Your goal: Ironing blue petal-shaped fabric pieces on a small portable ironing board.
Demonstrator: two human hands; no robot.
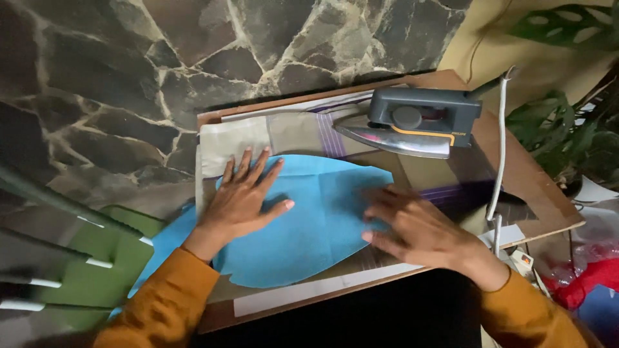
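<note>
A light blue cloth (316,219) lies spread over a beige striped pad (293,132) on a wooden board (535,180). My left hand (242,196) presses flat on the cloth's left part, fingers apart. On the cloth's right edge rests my right hand (412,229), fingers bent and touching the fabric; it is blurred. A grey electric iron (416,122) stands on the pad behind the cloth, apart from both hands. Both my sleeves are orange.
The iron's white cord (500,148) runs down the board's right side. Stone wall behind. A green chair (71,258) stands at the left. Leafy plants (574,122) and a red cloth (590,280) sit at the right.
</note>
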